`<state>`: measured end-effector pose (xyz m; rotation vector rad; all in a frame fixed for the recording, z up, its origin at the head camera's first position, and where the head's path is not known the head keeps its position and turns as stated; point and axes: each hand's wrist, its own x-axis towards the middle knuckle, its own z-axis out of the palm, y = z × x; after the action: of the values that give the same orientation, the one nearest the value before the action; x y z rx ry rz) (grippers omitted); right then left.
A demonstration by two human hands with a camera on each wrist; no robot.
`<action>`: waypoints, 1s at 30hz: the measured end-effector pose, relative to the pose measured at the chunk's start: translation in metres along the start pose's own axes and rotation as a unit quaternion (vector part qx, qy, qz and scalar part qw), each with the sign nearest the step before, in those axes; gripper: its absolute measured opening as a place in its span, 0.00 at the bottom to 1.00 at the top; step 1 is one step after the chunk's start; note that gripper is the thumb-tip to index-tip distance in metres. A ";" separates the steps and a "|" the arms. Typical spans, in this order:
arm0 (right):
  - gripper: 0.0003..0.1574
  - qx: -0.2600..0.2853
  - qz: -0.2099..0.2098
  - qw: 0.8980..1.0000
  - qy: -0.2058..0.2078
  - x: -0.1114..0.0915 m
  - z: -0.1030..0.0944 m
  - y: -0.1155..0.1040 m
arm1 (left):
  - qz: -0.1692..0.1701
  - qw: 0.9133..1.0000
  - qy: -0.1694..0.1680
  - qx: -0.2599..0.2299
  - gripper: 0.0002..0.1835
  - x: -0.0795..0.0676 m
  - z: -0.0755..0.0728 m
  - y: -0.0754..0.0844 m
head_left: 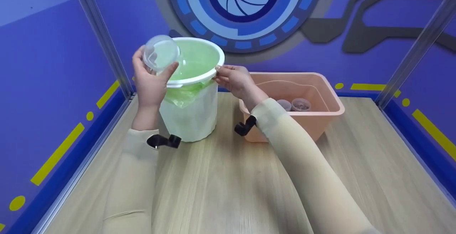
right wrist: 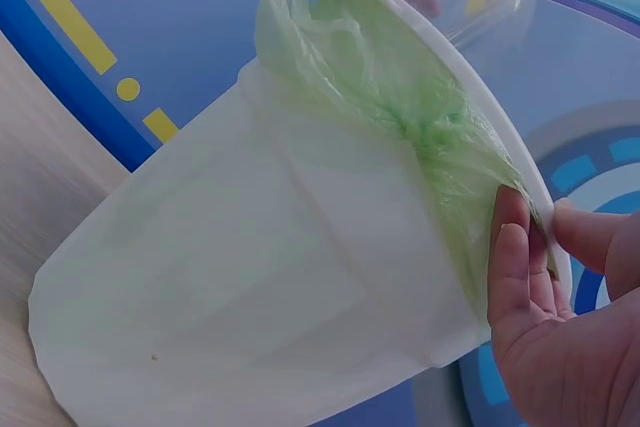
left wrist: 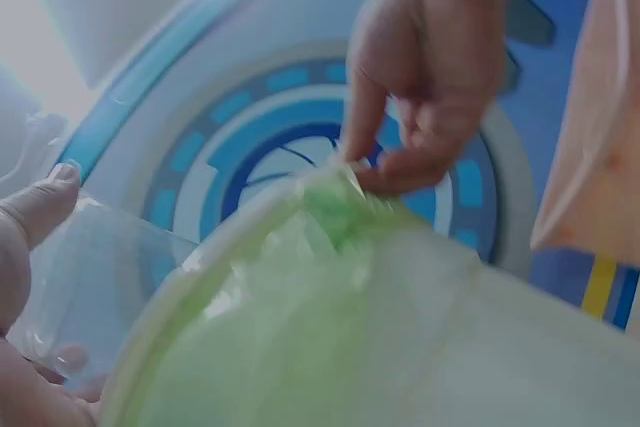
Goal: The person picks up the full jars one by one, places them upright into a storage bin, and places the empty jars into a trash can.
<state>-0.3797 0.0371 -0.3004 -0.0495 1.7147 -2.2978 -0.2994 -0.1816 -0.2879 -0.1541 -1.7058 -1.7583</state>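
A white bin (head_left: 188, 116) stands on the table, lined with a green plastic bag (head_left: 183, 97) folded over its rim. My left hand (head_left: 151, 84) grips a clear round plastic tub (head_left: 162, 53), tilted over the left side of the bin's mouth. In the left wrist view the tub (left wrist: 100, 267) is see-through, with fingers around it. My right hand (head_left: 237, 81) pinches the bin's rim on the right, thumb on top and fingers underneath by the bag, as the right wrist view shows with the hand (right wrist: 570, 317) at the rim.
Right of the bin stands a pink rectangular basin (head_left: 295, 127). Inside it are a small clear cup (head_left: 284, 104) and a round container (head_left: 301, 104) with dark contents. A patterned blue wall (head_left: 128, 20) closes off the back, with side walls left and right.
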 end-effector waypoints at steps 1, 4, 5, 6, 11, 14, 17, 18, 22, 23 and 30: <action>0.15 0.000 0.000 1.000 -0.001 0.000 0.000 0.000 | -0.003 1.000 -0.004 0.018 0.50 0.001 0.000 -0.001; 0.15 0.003 0.000 1.000 -0.003 -0.001 0.000 0.000 | -0.005 0.998 -0.017 0.053 0.52 0.001 -0.001 -0.003; 0.15 0.002 0.000 1.000 -0.003 -0.001 0.000 0.000 | -0.005 0.998 -0.020 0.061 0.53 0.001 0.000 -0.003; 0.15 0.002 -0.001 1.000 -0.003 -0.001 0.000 0.000 | -0.007 0.997 -0.024 0.068 0.53 0.001 0.000 -0.002; 0.12 0.004 -0.003 1.000 -0.001 0.001 0.000 0.002 | -0.010 0.996 -0.034 0.087 0.54 0.000 -0.002 -0.002; 0.10 0.010 -0.006 1.000 -0.001 0.002 0.001 0.003 | -0.008 0.995 -0.036 0.092 0.55 -0.001 -0.003 -0.002; 0.11 0.008 -0.010 1.000 -0.002 0.003 0.001 0.003 | -0.012 0.995 -0.040 0.095 0.56 0.000 -0.003 -0.002; 0.12 0.007 -0.010 1.000 -0.002 0.003 0.001 0.003 | -0.014 0.994 -0.041 0.096 0.56 0.000 -0.003 -0.002; 0.14 0.006 -0.011 1.000 -0.003 0.003 0.000 0.002 | -0.017 0.994 -0.045 0.095 0.56 -0.001 -0.003 -0.001; 0.14 0.007 -0.010 1.000 -0.003 0.003 0.000 0.002 | -0.017 0.994 -0.045 0.096 0.55 -0.001 -0.003 -0.002; 0.14 0.008 -0.010 1.000 -0.003 0.003 0.000 0.004 | -0.014 0.992 -0.051 0.116 0.55 -0.001 -0.002 -0.004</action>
<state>-0.3823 0.0355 -0.3045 -0.0706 1.6999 -2.3230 -0.2999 -0.1838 -0.2922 -0.1183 -1.9813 -1.5804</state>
